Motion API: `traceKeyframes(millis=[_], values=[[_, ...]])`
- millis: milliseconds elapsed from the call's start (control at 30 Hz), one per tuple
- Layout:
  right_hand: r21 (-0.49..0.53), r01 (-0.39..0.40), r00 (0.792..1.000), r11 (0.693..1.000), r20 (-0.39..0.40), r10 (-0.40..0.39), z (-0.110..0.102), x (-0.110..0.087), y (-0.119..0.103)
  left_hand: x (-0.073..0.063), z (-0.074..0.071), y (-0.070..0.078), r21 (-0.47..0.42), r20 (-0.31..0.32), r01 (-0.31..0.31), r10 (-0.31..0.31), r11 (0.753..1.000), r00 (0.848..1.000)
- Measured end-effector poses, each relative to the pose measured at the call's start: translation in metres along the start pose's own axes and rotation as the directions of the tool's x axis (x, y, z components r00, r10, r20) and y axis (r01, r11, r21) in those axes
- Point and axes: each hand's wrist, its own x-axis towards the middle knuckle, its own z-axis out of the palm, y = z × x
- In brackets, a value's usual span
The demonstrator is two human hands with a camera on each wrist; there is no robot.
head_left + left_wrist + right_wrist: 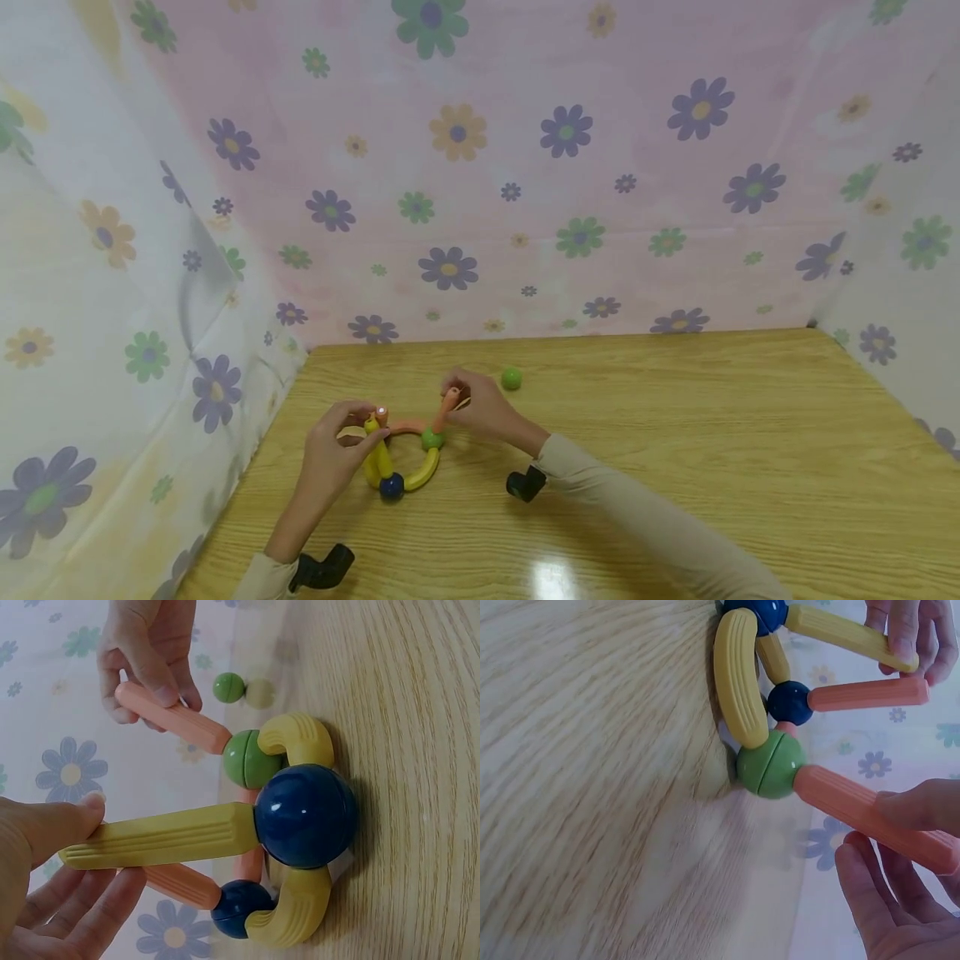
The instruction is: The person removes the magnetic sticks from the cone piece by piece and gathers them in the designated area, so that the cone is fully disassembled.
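A ring of curved rods and balls lies on the table, with straight rods rising from its balls. My left hand (335, 446) pinches the top of a straight yellow rod (172, 836), whose lower end meets a blue ball (307, 816). Between the thumb and fingers of my right hand (480, 404) is a straight orange rod (870, 814), joined to the green ball (771, 765). Another orange rod (870, 694) stands on the second blue ball (790, 703), close to the left hand. Curved yellow rods (422, 472) and a curved orange rod (408, 427) link the balls.
A loose green ball (512, 378) sits on the wooden table (675, 433) beyond the right hand. Flowered cloth (525, 167) hangs behind the table and along both sides. Black wrist mounts (527, 482) stick out below the sleeves.
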Motion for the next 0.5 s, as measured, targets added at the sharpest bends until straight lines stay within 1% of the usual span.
traceKeyframes(millis=[100,233,333,433,500], values=[[-0.018,0.003,1.000,1.000,0.006,-0.002,-0.006,-0.003,0.002,-0.001,-0.002,0.002,-0.006,0.012,-0.003,0.003,1.000,1.000],[-0.062,0.000,1.000,0.998,0.016,0.001,-0.011,-0.005,0.007,-0.004,-0.006,0.005,0.014,0.023,-0.016,0.015,1.000,1.000],[-0.090,-0.009,0.999,0.996,0.031,0.012,-0.014,-0.007,0.010,-0.007,-0.010,0.007,0.017,0.031,-0.011,0.010,1.000,0.999],[-0.115,-0.026,0.998,0.993,0.045,0.031,-0.016,-0.010,0.011,-0.011,-0.015,0.009,-0.019,0.046,-0.013,0.014,1.000,0.999],[-0.142,-0.034,0.998,0.989,0.052,0.042,-0.017,-0.013,0.012,-0.014,-0.019,0.010,-0.048,0.060,-0.033,0.035,0.998,0.998]])
